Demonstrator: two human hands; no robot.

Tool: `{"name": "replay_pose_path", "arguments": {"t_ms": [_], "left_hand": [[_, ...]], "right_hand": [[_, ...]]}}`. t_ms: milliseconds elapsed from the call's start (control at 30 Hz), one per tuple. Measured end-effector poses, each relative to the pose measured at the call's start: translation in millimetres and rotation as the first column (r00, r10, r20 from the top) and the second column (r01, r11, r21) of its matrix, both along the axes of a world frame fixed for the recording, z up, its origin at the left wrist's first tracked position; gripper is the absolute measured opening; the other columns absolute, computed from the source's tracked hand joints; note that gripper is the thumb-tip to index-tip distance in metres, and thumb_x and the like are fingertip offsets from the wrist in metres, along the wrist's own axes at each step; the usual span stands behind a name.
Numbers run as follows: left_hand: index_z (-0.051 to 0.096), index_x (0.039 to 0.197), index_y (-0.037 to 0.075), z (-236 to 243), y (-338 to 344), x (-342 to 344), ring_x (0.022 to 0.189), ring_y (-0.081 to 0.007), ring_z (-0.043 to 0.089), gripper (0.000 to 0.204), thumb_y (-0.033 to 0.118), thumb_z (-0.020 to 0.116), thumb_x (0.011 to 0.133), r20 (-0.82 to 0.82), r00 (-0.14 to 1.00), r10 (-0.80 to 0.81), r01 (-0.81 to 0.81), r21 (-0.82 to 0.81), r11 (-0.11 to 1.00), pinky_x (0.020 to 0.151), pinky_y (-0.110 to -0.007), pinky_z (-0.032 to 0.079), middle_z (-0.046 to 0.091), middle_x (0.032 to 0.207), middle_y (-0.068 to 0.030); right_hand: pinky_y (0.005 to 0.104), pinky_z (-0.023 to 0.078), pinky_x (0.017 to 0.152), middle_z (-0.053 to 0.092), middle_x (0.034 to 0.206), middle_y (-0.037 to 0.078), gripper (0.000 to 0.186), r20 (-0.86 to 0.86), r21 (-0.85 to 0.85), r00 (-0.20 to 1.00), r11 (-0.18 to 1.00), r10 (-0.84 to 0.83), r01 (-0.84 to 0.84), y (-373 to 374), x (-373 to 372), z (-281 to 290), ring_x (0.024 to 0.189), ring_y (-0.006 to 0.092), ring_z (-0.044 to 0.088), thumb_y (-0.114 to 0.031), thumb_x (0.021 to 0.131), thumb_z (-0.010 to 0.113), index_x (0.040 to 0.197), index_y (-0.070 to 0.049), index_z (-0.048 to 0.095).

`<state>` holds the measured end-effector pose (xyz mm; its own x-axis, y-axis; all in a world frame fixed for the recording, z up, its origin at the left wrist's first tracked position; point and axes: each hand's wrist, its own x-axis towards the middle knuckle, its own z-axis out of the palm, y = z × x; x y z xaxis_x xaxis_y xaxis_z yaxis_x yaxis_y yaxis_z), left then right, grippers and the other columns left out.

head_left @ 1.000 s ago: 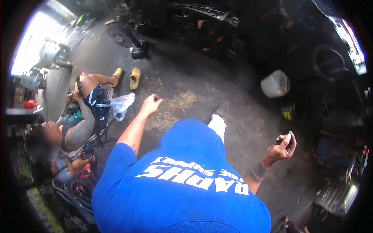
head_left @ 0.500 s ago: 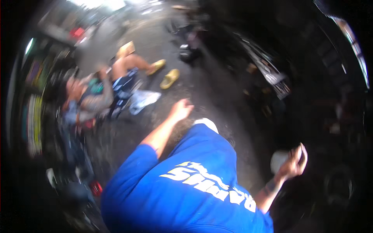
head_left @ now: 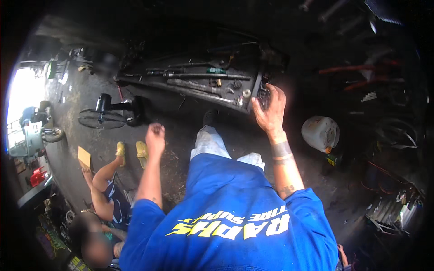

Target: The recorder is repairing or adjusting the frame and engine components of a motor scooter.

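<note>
At the right end of a dark metal tray [head_left: 257, 86], my right hand [head_left: 270, 110] is open, fingers and thumb apart beside the tray's rim. Whether it touches the rim I cannot tell. Long metal bars [head_left: 208, 76], a wrench-like tool [head_left: 199, 91] and small metal parts lie in the tray, with a small green item [head_left: 216, 70] among them. My left hand [head_left: 156, 139] hangs lower and to the left, apart from the tray. Its fingers are curled closed, with something small and dark at them that I cannot make out.
A black fan [head_left: 108, 108] stands on the floor at left. Nearby sits a person [head_left: 106, 203] with yellow clogs [head_left: 142, 152]. A whitish jug [head_left: 321, 133] is at right, below red-handled tools [head_left: 361, 69]. A light-blue scooter [head_left: 34, 135] is at far left.
My view has swung to the right, bringing the tray before me and shifting the seated person to the lower left. My right hand has come forward to the tray's end.
</note>
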<state>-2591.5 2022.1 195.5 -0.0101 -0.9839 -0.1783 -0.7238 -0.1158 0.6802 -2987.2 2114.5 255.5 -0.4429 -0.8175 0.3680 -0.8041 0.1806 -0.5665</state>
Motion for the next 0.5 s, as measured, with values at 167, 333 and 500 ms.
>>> {"name": "replay_pose_path", "arguments": {"t_ms": [167,333,500], "left_hand": [[0.06,0.101,0.0,28.2,-159.3,-54.4,0.067,-0.0112,0.059,0.018,0.012,0.064,0.088,-0.112,0.982,-0.153,0.151,-0.021,0.988,0.066,-0.026,0.048,0.064,0.079,-0.0063],[0.061,0.103,-0.001,28.7,-220.2,-79.4,0.066,-0.01,0.056,0.019,0.008,0.065,0.087,-0.111,0.965,-0.238,0.24,0.007,0.971,0.064,-0.025,0.047,0.063,0.08,-0.0053],[0.061,0.101,-0.001,6.7,-243.5,-82.9,0.066,-0.0104,0.056,0.017,0.004,0.064,0.085,-0.087,0.953,-0.291,0.292,0.002,0.956,0.061,-0.025,0.046,0.063,0.082,-0.0068]], "right_hand": [[0.0458,0.033,0.1,0.049,0.123,0.017,0.054,-0.029,0.092,0.97,0.966,-0.24,0.242,-64.7,-10.2,-44.3,0.117,0.0342,0.044,-0.026,0.079,0.071,0.124,-0.004,0.05],[0.0479,0.033,0.098,0.049,0.122,0.021,0.049,-0.03,0.179,0.913,0.897,-0.406,0.405,-79.6,-13.2,-87.1,0.114,0.0373,0.044,-0.03,0.089,0.061,0.124,0.0,0.047],[0.0507,0.031,0.1,0.047,0.124,0.026,0.045,-0.048,0.274,0.885,0.846,-0.464,0.458,-85.0,-7.1,-111.1,0.116,0.0412,0.042,-0.032,0.097,0.049,0.124,0.004,0.046]]}}
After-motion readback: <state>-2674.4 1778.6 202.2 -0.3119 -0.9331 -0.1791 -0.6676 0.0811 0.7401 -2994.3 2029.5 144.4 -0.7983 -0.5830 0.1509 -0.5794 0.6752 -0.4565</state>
